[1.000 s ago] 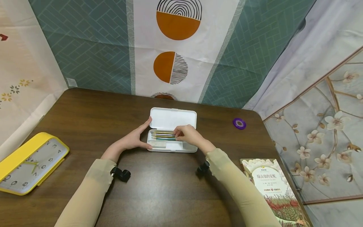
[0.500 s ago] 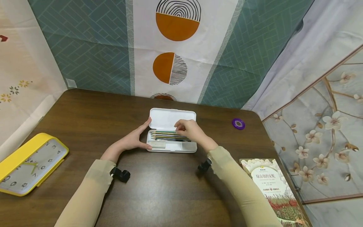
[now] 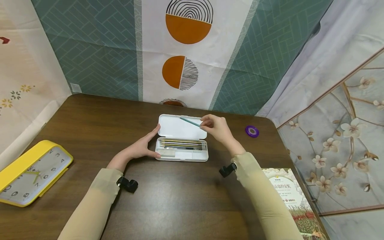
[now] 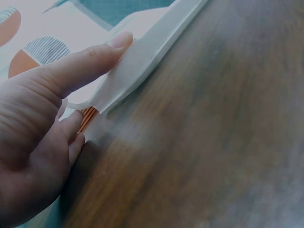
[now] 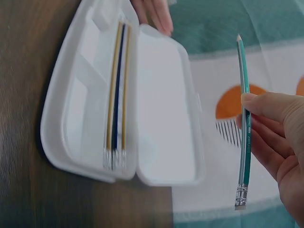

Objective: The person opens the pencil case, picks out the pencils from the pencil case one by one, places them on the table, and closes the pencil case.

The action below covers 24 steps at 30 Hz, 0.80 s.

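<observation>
An open white pencil case (image 3: 184, 154) lies on the brown table, its lid (image 3: 172, 128) folded back. Several pencils (image 3: 180, 144) lie side by side in its long compartment, and a pale block (image 3: 166, 153) sits in the front left one. My right hand (image 3: 218, 128) pinches a green pencil (image 5: 244, 118) between thumb and fingers, in the air over the lid's right side. The pencil's sharp tip points left in the head view; its eraser end shows in the right wrist view. My left hand (image 3: 138, 148) spreads around the case's left end, its straight thumb (image 4: 95, 61) touching the front wall.
A yellow clock (image 3: 39, 173) stands at the left. To the right lie a purple ring-shaped object (image 3: 252, 131) and, nearer, a book (image 3: 291, 193) partly behind the right sleeve. Patterned cloth (image 3: 180, 46) hangs along the table's back edge.
My right hand has lifted the green pencil out of the case and moved it up and right over the lid. The left hand has stayed at the case's left end.
</observation>
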{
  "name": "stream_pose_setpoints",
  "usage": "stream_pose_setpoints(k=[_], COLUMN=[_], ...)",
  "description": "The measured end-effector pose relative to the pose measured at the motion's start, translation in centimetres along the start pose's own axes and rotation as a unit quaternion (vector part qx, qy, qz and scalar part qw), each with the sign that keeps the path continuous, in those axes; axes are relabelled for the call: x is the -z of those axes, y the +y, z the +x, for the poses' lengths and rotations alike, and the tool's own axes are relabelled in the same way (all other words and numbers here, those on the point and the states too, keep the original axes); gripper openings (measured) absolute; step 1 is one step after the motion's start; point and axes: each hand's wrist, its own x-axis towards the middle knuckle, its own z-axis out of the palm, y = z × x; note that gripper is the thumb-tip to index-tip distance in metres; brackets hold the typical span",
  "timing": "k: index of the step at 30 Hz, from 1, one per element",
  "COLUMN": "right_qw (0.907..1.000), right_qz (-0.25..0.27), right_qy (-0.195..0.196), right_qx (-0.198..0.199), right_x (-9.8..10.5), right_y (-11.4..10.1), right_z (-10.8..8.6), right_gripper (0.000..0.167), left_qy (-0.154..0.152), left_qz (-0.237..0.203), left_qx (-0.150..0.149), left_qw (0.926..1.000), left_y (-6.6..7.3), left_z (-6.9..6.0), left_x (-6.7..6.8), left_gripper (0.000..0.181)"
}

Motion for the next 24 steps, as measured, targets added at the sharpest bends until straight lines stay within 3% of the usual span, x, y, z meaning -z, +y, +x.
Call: stream_pose_setpoints(k=[10, 16, 24], right_qw=[0.9903, 0.9846, 0.9787], right_qz=[-0.005, -0.011, -0.023], right_qy=[0.06, 0.076, 0.069], right_qx=[-0.125, -0.157, -0.192], right_x=[1.5, 1.3, 0.8], right_y=[3.8, 5.8, 7.6], right_z=[-1.5, -2.4, -3.3], right_gripper=[0.024, 0.027, 0.027], left_qy=[0.0, 0.0, -0.001], left_qz=[-0.001, -0.002, -0.001], left_qx=[0.003, 0.003, 0.004], left_qw=[1.0, 1.0, 1.0], left_y=[0.0, 0.0, -0.1], left_z=[-0.1, -0.1, 0.0], left_x=[0.0, 0.0, 0.0], left_gripper=[0.125, 0.125, 0.125])
